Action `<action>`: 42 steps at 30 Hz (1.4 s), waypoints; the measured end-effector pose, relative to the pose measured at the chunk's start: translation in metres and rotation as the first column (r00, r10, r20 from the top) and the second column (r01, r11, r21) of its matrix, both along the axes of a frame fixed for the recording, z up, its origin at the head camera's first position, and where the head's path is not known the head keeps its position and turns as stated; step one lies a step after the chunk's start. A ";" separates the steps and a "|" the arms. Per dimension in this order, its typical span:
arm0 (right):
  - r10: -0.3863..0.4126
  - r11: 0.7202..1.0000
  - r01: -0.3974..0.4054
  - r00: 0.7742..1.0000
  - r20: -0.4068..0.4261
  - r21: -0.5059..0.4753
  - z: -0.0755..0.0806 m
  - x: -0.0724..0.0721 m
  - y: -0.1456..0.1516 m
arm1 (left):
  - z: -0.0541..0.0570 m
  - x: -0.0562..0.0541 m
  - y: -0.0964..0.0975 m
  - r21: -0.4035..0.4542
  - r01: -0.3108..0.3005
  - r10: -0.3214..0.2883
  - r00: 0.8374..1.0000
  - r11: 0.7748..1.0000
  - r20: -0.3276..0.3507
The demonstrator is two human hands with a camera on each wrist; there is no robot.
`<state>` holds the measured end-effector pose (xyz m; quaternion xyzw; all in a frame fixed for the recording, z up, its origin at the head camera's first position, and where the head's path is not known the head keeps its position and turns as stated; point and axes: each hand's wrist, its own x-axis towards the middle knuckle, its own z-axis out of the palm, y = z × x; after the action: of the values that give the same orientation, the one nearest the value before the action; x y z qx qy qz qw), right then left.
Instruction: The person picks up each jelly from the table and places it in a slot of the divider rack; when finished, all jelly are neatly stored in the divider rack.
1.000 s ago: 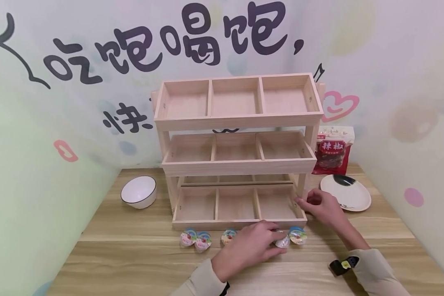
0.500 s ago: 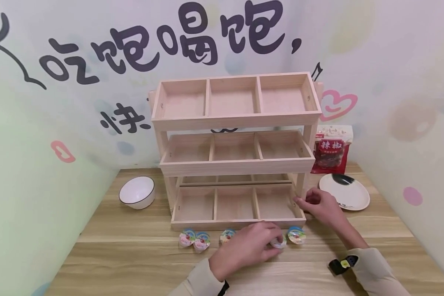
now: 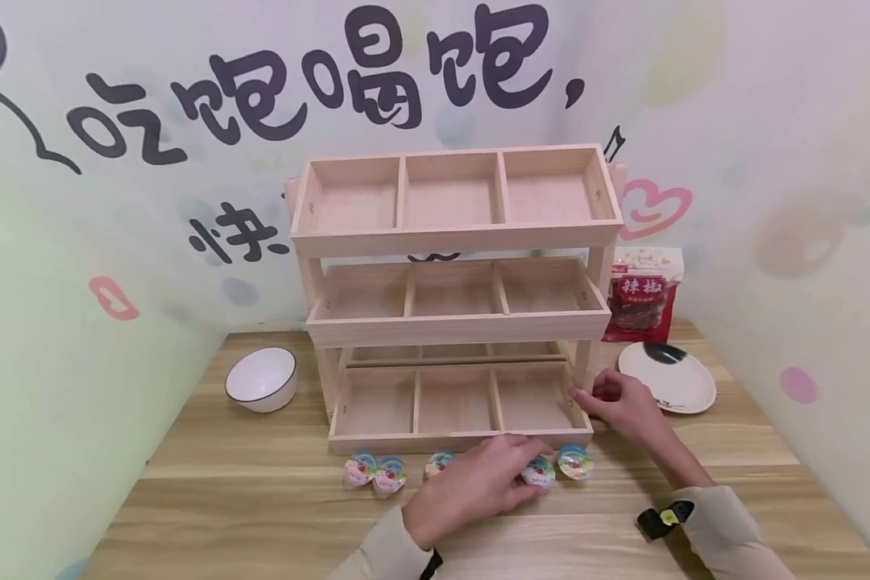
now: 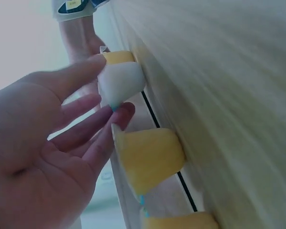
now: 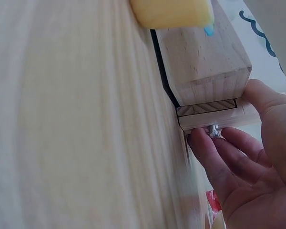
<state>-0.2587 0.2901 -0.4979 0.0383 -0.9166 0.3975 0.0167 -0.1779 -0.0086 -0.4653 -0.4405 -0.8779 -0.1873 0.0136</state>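
Note:
My left hand (image 3: pixel 474 482) is at the row of jelly cups in front of a three-tier wooden rack (image 3: pixel 457 329). Its thumb and fingers lie on either side of a white jelly cup (image 4: pixel 121 80), whose printed lid faces up in the head view. Beyond it is another jelly cup (image 3: pixel 575 461); one (image 3: pixel 438 464) is partly covered by the hand, and two more (image 3: pixel 374 472) sit at the left. My right hand (image 3: pixel 627 409) grips the rack's lower right end, thumb on the tray's corner, fingers behind the leg by a metal bolt (image 5: pixel 213 130).
A white bowl (image 3: pixel 261 380) stands left of the rack. To its right are a plate (image 3: pixel 685 379) with a black patch and a red bag of dried chili (image 3: pixel 641 298). Walls border the wooden table (image 3: pixel 261 515) at the back and sides.
The cup in my left fingers showed a silvery surface and now lies lid up, moved slightly left. My right hand keeps its hold on the rack. The head view has shifted a little.

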 end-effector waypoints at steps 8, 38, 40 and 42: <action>-0.001 1.000 0.001 1.000 0.001 -0.025 0.001 0.001 -0.005 | 0.022 -0.007 -0.004 0.039 -0.015 0.014 0.999 0.999 0.030; -0.002 0.999 0.002 1.000 0.013 -0.039 0.003 0.002 -0.002 | 0.025 -0.089 0.006 -0.148 -0.120 0.124 0.992 0.982 0.020; -0.004 0.999 0.005 1.000 0.015 -0.040 0.003 0.002 -0.002 | 0.026 -0.089 0.005 -0.146 -0.127 0.131 0.991 0.981 0.025; -0.005 0.999 0.006 1.000 0.017 -0.037 0.003 0.003 -0.002 | 0.027 -0.088 0.004 -0.142 -0.130 0.135 0.990 0.981 0.029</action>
<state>-0.2559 0.2876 -0.4948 0.0320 -0.9093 0.4148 0.0107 -0.2656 -0.0044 -0.4381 -0.3773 -0.9163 -0.1325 -0.0217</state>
